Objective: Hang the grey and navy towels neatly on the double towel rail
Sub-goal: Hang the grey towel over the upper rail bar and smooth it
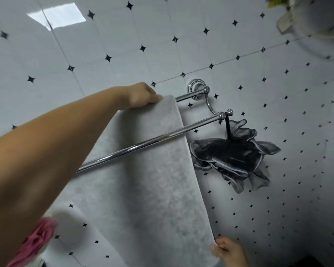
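Observation:
A grey towel (pixel 152 170) hangs over the back bar (pixel 191 95) of the chrome double towel rail and drops behind the front bar (pixel 143 144). My left hand (pixel 143 95) reaches up across the view and grips the towel's top fold on the back bar. Down at the bottom, my right hand (pixel 228 250) pinches the towel's lower right edge. The navy towel is not in view.
A black mesh bath sponge (pixel 233 153) hangs by a cord from the right end knob of the front bar. A pink sponge (pixel 37 241) sits at the lower left. The wall is white tile with small black diamonds. A white fixture (pixel 320 26) fills the top right corner.

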### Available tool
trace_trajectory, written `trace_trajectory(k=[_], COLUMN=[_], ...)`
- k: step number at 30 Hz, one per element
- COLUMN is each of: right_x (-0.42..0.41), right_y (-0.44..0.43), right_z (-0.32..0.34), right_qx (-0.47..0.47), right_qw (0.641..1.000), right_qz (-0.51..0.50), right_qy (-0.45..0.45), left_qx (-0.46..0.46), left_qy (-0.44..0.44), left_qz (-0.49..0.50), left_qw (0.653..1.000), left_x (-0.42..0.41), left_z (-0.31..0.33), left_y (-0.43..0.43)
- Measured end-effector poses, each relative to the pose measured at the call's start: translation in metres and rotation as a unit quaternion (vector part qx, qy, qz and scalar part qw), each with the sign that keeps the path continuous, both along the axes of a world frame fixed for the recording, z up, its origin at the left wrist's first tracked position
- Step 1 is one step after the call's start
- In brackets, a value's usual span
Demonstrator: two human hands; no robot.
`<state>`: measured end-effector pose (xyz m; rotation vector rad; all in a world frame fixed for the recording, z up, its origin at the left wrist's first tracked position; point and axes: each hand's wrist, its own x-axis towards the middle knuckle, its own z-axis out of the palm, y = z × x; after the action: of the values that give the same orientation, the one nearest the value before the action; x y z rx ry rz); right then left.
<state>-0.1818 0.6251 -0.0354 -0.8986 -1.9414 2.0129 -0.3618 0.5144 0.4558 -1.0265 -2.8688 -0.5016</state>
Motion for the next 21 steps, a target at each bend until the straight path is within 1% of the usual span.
trace_trajectory(k=[1,3,6,9,11,15,17,19,21], right_x=[-0.001,-0.002,-0.004,-0.009,-0.012,-0.013,-0.013,-0.012,-0.011], right_y=[-0.001,-0.002,-0.003,0.001,0.006,0.016,0.018,0.017,0.017], right_z=[0.002,0.004,0.005,0.011,0.016,0.019,0.019,0.021,0.024], right_qx=[0.001,-0.001,0.002,0.038,0.049,0.053,0.036,0.017,0.013], right_qw=[1.0,1.0,1.0,0.999,0.998,0.998,0.999,0.999,0.999], right_qz=[-0.001,0.0,-0.008,-0.004,-0.01,-0.019,-0.023,-0.023,-0.021], right_qy=[0.0,0.001,0.004,0.017,0.026,0.017,0.013,0.02,0.037], left_qx=[0.026,0.044,0.041,0.042,0.036,0.046,0.06,0.072,0.106], left_qy=[-0.006,0.022,0.118,0.223,0.243,0.169,0.125,0.091,0.045], left_qz=[0.004,0.021,0.052,0.103,0.13,0.127,0.113,0.114,0.126], left_qw=[1.0,0.999,0.991,0.969,0.961,0.976,0.984,0.987,0.985], left_x=[-0.001,-0.003,-0.006,-0.012,-0.016,-0.019,-0.018,-0.015,-0.011], left_z=[-0.002,-0.006,-0.007,-0.004,-0.007,-0.016,-0.02,-0.021,-0.02], left_y=[-0.002,0.001,0.01,0.016,0.016,0.015,0.015,0.014,0.01])
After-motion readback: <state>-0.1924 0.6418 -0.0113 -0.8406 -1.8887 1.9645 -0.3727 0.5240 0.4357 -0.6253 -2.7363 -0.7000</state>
